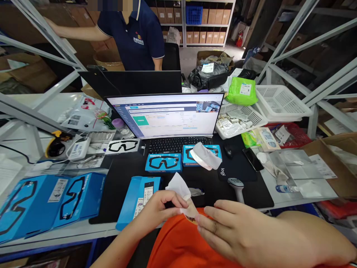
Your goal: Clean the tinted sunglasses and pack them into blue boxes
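Observation:
My left hand (160, 208) and my right hand (231, 227) meet close to my chest, over an orange shirt. Both pinch a small white paper or cloth piece (180, 188) that sticks up between them. What lies under the right fingers is hidden. Just left of my left hand lies an opened blue goggle box (138, 203) with a label. Two more blue goggle boxes (164, 162) sit in front of the keyboard (175, 144), one with a white pouch (205, 155) on it. A barcode scanner (237, 186) stands on the black mat right of my hands.
A monitor (167, 115) faces me. Large blue boxes (50, 203) lie at the left. White baskets (281, 102), a green parcel (242, 91), a phone (252, 159) and clear bags (301, 171) fill the right side. A person in a dark polo (134, 35) stands behind the desk. Metal shelf struts frame both sides.

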Demonstrator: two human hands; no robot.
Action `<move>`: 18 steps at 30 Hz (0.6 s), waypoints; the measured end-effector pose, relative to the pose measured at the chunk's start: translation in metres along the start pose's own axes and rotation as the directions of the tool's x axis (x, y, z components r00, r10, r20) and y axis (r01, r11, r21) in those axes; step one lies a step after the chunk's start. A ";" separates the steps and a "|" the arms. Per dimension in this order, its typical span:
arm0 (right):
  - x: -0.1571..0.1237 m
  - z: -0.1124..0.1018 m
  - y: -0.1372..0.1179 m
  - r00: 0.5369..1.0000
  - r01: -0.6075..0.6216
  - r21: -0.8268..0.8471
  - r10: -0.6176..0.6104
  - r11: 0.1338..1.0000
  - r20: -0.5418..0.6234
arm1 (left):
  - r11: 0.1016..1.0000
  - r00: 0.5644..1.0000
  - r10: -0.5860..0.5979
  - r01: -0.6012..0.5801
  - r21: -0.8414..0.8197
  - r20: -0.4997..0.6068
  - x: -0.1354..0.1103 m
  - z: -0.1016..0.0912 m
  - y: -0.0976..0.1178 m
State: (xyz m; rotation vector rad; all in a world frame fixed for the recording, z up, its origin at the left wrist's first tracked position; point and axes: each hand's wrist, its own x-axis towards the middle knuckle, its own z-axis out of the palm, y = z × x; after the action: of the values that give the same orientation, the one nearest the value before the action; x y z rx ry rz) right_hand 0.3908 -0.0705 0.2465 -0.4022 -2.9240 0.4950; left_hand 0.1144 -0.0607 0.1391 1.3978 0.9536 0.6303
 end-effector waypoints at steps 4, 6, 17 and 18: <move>-0.003 -0.005 -0.003 0.998 -0.052 0.110 0.053 0.993 -0.014 | 0.998 1.000 0.005 -0.007 -0.068 -0.029 -0.002 0.003 -0.001; -0.003 -0.004 -0.004 0.998 -0.060 0.113 0.062 0.992 -0.017 | 0.996 0.999 0.016 -0.019 -0.083 -0.034 -0.002 0.005 0.000; 0.007 0.008 0.007 0.998 0.021 -0.124 -0.013 0.992 0.063 | 0.995 0.997 0.078 -0.077 -0.066 0.010 0.000 0.011 0.001; 0.008 0.006 0.008 0.999 0.013 -0.103 -0.008 0.995 0.049 | 0.996 0.998 0.066 -0.065 -0.057 0.012 0.001 0.011 0.001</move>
State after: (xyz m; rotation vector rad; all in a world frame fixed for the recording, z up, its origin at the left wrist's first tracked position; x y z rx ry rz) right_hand 0.3839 -0.0626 0.2385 -0.3925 -3.0055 0.3577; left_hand 0.1240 -0.0657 0.1393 1.3857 0.8756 0.6906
